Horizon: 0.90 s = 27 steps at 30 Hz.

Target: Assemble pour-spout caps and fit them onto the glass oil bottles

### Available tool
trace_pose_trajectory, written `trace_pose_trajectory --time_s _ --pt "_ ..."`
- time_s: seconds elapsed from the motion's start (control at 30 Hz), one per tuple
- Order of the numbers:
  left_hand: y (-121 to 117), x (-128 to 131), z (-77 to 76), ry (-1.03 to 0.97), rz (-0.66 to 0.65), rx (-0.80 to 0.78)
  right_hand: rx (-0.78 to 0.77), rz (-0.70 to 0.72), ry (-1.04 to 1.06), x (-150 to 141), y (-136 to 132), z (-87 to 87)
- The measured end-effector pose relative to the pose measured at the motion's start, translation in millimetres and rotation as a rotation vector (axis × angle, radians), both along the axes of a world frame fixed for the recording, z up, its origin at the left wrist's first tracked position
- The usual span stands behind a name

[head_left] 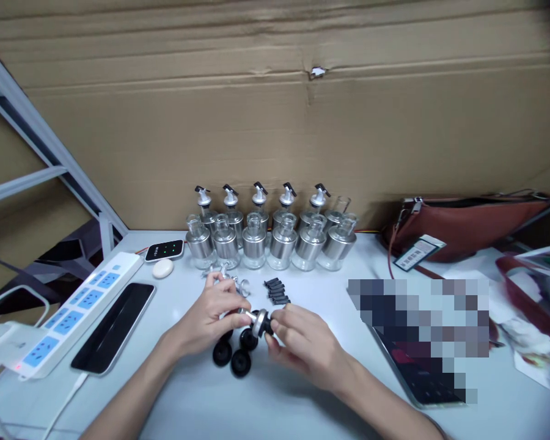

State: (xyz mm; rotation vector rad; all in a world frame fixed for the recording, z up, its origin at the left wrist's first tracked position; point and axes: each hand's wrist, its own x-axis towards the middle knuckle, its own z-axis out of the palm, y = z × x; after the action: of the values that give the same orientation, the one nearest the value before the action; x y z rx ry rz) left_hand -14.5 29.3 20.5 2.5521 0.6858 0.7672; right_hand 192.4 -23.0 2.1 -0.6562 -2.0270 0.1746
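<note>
Between my two hands is a silver pourer spout (259, 322) with a black stopper (268, 324) at its base. My left hand (211, 310) pinches the thin spout end, and my right hand (309, 345) grips the black stopper. Just below them on the table lie several round black stoppers (241, 363), some partly covered by my left hand. Beyond the hands are small silver pourer parts (242, 287), partly hidden by my left fingers, and a group of small black levers (277, 291).
Glass bottles with metal sleeves (255, 247) stand in two rows; several back ones carry pourers (259, 194). On the left are a power strip (91, 299), a phone (114, 327) and a small display device (165, 250). A brown bag (467, 223) and a tablet-like device (421, 373) lie right.
</note>
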Motion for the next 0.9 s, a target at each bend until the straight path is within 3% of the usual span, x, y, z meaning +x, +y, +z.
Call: trace_pose_trajectory --time_s 0.13,0.2,0.33,0.47,0.57,0.67,0.77,0.9 --pt "-4 11 -11.8 -0.094 0.099 0.34 -0.767 0.041 0.4 6 6 0.1" --pt "-7 16 -16.2 -0.102 0.108 0.516 -1.063 0.119 0.514 7 8 0.5" --pt "-8 17 -20.5 -0.1 0.162 0.689 -1.387 0.225 0.562 3 6 0.5" --pt "-2 11 -19.3 -0.066 0.145 0.655 -1.556 0.232 0.795 -4 -2 2.8" --pt "-2 8 -14.0 -0.024 0.101 0.614 -1.581 0.183 0.898 -10 -8 5.3" --pt "-5 9 -8.2 -0.022 0.079 0.571 -1.473 0.145 0.866 -14 -10 3.5" --pt "-6 9 -6.3 -0.035 0.054 0.538 -1.228 0.075 0.727 -16 -9 -2.8" --pt "-5 6 -8.2 -0.085 0.062 0.532 -0.742 -0.069 0.434 -15 -10 -8.0"
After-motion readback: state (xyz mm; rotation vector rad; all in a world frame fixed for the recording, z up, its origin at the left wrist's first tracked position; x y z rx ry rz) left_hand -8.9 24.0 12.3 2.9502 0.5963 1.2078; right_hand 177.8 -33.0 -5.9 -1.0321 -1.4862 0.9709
